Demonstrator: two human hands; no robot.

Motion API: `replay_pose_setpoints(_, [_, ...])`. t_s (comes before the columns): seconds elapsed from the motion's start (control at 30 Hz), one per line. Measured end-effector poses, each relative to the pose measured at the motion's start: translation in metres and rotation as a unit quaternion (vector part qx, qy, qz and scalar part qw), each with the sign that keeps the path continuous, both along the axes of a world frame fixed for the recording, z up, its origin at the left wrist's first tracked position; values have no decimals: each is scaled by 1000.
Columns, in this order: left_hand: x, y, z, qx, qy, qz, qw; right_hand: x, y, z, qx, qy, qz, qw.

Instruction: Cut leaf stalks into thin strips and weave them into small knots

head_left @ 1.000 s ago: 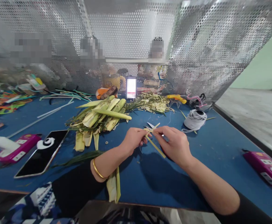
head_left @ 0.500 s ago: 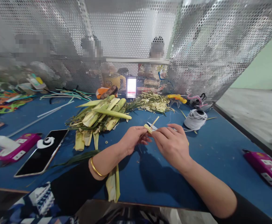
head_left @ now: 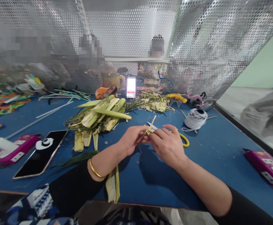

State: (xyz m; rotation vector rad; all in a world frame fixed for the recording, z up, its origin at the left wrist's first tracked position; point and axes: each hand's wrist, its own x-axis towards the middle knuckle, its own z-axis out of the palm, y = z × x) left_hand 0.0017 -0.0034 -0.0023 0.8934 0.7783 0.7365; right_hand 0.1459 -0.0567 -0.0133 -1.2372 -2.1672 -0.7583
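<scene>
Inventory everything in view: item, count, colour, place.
perforated screen: one, silver, back
people: three or more, blurred, behind screen
lit display: one, white, back
table: one, blue, under hands
coloured strips: many, orange and green, far left
thin strips: several, green and white, back left
clutter: several pieces, orange, yellow, pink, along back
power strips: two, magenta, far left, far right
phone: one, black, front left
husk pile: one, yellow-green, left of centre
scrap heap: one, pale green, back
spool: one, white thread, right
scissors: one, yellow handle, by right hand
plant strips: count unclear, pale, between hands
bracelet: one, gold, left wrist
sleeves: two, black, both arms
left hand: one, bare, pinching plant strips
right hand: one, bare, at plant strips
</scene>
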Motion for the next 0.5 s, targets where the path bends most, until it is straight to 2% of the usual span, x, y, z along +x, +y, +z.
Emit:
replay_pose_setpoints(0.13, [1,0,-5,20,11,19,1000,-3,-1,-1,0,-8,12,1000])
replay_pose_setpoints(0.27, [1,-2,-9,37,15,28,999,-9,-1,-4,2,-59,61,996])
replay_pose_setpoints(0.4, [2,-6,-10,26,13,7,1000,-15,0,-6,-25,-102,69,992])
replay_pose_setpoints(0.5, [3,-6,-8,27,15,-12,999,-14,0,-5,-40,-80,75,993])
